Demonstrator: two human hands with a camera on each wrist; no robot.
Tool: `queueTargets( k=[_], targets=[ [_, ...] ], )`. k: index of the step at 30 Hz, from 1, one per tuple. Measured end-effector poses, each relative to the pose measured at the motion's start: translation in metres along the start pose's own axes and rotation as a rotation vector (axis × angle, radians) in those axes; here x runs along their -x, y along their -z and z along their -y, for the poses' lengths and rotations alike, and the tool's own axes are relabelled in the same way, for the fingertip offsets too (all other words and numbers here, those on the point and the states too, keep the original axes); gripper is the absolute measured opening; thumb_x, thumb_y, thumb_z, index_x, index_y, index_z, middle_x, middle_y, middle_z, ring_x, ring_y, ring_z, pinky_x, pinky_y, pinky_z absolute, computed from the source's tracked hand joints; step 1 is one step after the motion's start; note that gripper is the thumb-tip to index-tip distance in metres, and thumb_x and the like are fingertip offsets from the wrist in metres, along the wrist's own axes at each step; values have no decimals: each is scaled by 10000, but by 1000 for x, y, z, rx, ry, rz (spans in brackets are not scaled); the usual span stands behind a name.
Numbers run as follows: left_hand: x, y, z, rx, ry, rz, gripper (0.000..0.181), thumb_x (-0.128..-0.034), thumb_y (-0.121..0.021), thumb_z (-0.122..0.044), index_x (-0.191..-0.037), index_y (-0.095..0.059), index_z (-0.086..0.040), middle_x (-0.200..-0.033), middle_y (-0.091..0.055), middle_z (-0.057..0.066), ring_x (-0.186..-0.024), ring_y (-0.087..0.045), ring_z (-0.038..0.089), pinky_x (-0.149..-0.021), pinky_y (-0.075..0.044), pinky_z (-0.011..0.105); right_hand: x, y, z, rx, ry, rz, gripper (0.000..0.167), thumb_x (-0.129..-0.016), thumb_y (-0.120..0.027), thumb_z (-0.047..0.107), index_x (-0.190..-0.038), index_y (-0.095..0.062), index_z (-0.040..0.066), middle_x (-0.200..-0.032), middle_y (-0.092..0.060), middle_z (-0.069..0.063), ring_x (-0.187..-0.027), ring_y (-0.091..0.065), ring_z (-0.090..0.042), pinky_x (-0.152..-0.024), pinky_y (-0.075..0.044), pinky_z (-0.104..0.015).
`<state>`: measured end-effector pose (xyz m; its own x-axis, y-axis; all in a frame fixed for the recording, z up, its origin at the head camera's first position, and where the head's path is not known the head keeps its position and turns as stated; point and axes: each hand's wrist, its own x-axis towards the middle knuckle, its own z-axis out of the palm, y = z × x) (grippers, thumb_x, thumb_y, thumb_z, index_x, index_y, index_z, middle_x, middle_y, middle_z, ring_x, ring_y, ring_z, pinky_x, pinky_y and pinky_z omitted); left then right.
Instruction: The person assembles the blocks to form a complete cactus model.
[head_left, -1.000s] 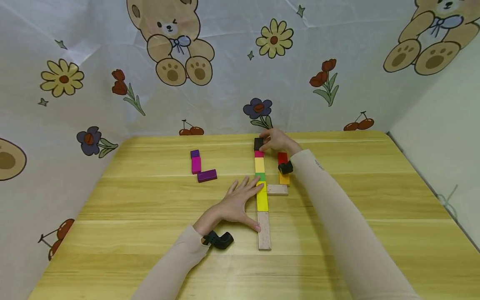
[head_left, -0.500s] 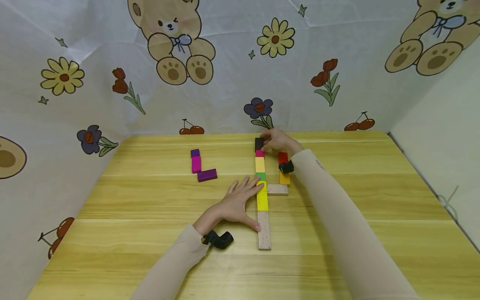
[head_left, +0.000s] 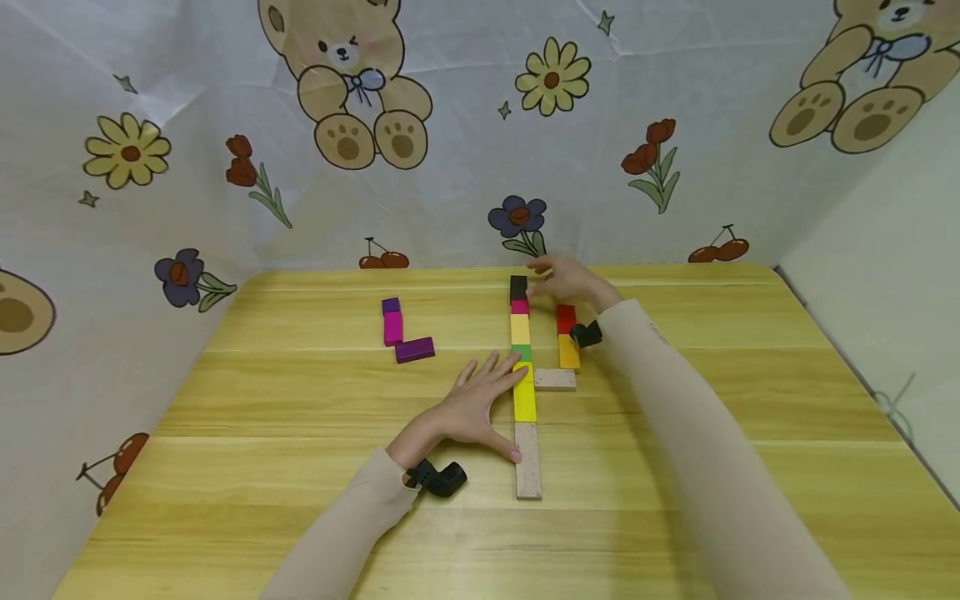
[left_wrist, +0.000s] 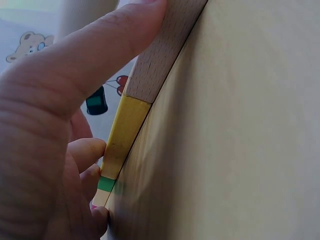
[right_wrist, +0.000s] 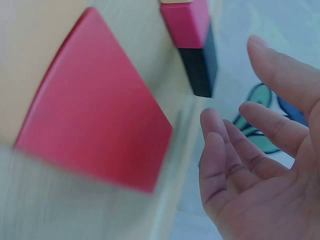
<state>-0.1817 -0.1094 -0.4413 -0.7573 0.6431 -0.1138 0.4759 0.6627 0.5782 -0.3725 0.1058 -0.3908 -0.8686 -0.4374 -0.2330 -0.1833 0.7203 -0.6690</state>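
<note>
A straight line of blocks runs away from me in the head view: a bare-wood block [head_left: 528,479], a yellow block [head_left: 527,402], a green block [head_left: 525,353], a cream block [head_left: 520,330], a pink block [head_left: 520,307] and a black block [head_left: 518,287] at the far end. My left hand [head_left: 468,412] lies along the left side with fingers spread, thumb on the wooden block and fingertips by the yellow and green ones. Beside the black block is my right hand [head_left: 568,280], fingers loosely bent; the right wrist view shows nothing held and a gap to the black block [right_wrist: 200,72].
Right of the line, a wooden block [head_left: 555,380] lies crosswise, with an orange block [head_left: 568,352] and a red block [head_left: 566,318] beyond it. To the left lie a violet block [head_left: 390,305], a magenta block [head_left: 392,328] and a purple block [head_left: 415,349]. A printed cloth hangs behind the table.
My right hand has let go of the black block and moved slightly right, away from it. The left hand and the line of blocks have stayed in place.
</note>
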Motion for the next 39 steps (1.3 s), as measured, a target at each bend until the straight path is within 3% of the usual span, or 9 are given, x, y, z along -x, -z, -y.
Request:
queueTargets(
  k=[5, 11, 18, 23, 30, 39],
  targets=[
    [0, 2, 0, -1, 3, -3, 1235, -623, -852, -593, -1582, -159, -240, -1658, 48, -72, -1525, 95, 243, -1207, 111, 484, 23, 11, -3, 15, 51, -76, 628, -943, -653, 283, -1470, -419, 33, -1517, -394, -199, -1319, -467, -402, -1059, -433, -531],
    [1, 2, 1, 5, 8, 0, 1236, -624, -853, -589, -1582, -156, -237, -1657, 53, -74, -1525, 102, 237, -1208, 110, 486, 60, 10, -18, 49, 137, -177, 650, -962, -624, 309, -1484, -384, 5, -1538, -357, -214, -1399, -347, -421, -1138, -294, -592],
    [1, 3, 3, -7, 10, -4, 1241, -622, -851, -596, -1583, -152, -237, -1658, 47, -66, -1524, 105, 238, -1207, 114, 485, 107, -6, -29, 35, 98, -191, 762, -964, -568, 471, -1559, -254, 112, -1631, -184, -153, -1490, -166, -401, -1169, -174, -628],
    [1, 1, 4, -6, 15, 0, 1243, -620, -850, -600, -1582, -148, -244, -1657, 55, -75, -1525, 106, 238, -1207, 116, 476, 132, -24, -35, -13, 91, -151, 798, -958, -589, 453, -1582, -176, 175, -1656, -73, -115, -1509, -72, -399, -1159, -120, -666],
    [0, 2, 3, -5, 12, -3, 1246, -617, -851, -601, -1583, -149, -243, -1656, 60, -78, -1524, 107, 242, -1207, 112, 479, 147, -41, -42, -7, 137, -75, 843, -960, -597, 423, -1587, -111, 136, -1654, 5, -145, -1509, 3, -410, -1156, -73, -678],
    [1, 3, 4, 0, 8, -1, 1237, -625, -845, -601, -1583, -145, -252, -1655, 60, -77, -1525, 101, 245, -1207, 109, 484, 145, -64, -47, 152, 222, -117, 782, -971, -584, 393, -1576, -174, 114, -1651, -64, -149, -1496, -2, -453, -1087, 42, -763]
  ],
)
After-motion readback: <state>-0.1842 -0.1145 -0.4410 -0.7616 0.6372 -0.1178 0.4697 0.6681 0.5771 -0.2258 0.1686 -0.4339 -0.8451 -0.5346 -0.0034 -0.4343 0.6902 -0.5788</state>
